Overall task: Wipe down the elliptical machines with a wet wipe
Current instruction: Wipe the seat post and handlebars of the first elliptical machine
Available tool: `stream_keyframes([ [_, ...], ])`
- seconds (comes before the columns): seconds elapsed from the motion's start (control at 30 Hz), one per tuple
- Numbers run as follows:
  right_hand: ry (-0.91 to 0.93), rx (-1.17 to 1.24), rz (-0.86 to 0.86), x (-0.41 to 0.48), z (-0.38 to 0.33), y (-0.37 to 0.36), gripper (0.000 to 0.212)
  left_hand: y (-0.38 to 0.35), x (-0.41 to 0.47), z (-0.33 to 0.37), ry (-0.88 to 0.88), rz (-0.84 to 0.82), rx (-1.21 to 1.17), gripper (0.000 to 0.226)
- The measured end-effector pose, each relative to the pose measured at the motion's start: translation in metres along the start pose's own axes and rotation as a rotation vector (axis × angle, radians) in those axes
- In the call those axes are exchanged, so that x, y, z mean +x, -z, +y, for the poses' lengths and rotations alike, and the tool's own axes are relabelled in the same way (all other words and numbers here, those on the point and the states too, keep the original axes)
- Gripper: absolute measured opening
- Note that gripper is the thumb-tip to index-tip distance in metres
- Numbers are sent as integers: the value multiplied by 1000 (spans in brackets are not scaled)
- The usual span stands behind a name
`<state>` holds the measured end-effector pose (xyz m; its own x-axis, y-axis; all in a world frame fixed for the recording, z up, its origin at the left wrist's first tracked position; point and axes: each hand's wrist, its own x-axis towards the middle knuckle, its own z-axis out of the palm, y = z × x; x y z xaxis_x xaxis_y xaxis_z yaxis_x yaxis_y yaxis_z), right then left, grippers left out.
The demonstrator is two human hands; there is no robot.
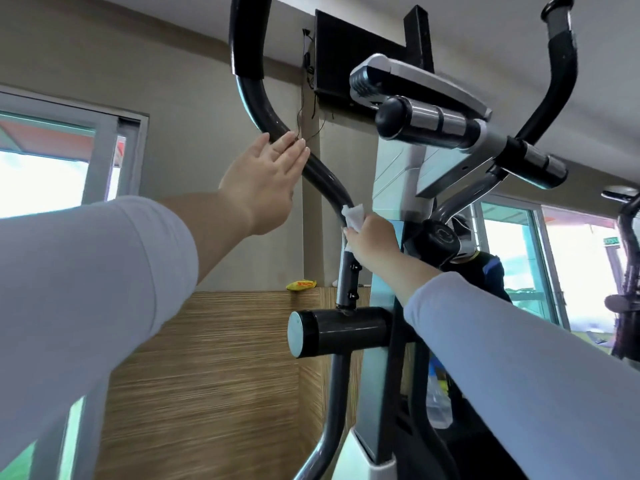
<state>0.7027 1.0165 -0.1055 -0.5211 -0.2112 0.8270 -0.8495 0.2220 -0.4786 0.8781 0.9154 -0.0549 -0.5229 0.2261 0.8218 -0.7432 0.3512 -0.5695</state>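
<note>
The elliptical machine fills the middle of the head view, with a silver upright column and a grey console above. Its curved black left handlebar runs down past both hands. My left hand lies flat against the bar with straight fingers. Lower on the same bar, my right hand grips a white wet wipe and presses it around the tube. The right handlebar rises at the upper right. A black pivot cylinder sticks out below the hands.
A wood-panelled half wall stands behind the machine, with a yellow packet on its ledge. A black screen hangs on the wall. Windows sit at left and right. Part of another machine shows at the far right.
</note>
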Motion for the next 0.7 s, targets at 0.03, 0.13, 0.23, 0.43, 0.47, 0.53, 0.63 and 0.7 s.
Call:
stream_keyframes([
  [0.03, 33, 6, -3, -2, -1, 3, 19, 1, -1, 2, 3, -9, -11, 60],
  [0.13, 141, -47, 26, -10, -4, 15, 21, 3, -3, 3, 12, -31, -45, 61],
  [0.23, 179, 14, 7, -18, -8, 23, 17, 5, -12, 3, 37, -59, -84, 61],
  [0.43, 275, -127, -209, -54, -3, 21, 43, 5, -69, 18, -17, 15, -328, 49],
  [0.47, 293, -167, -243, -64, 1, 19, 46, 0, -83, 21, -37, -11, -342, 51],
  [0.53, 315, -198, -312, -83, 9, 13, 44, -14, -109, 28, -45, -125, -364, 57],
  [0.63, 350, -207, -372, -99, 11, -7, 37, -34, -141, 38, -22, -278, -391, 66],
  [0.7, 401, -227, -349, -103, 4, -25, 37, -45, -159, 41, -17, -318, -391, 62],
])
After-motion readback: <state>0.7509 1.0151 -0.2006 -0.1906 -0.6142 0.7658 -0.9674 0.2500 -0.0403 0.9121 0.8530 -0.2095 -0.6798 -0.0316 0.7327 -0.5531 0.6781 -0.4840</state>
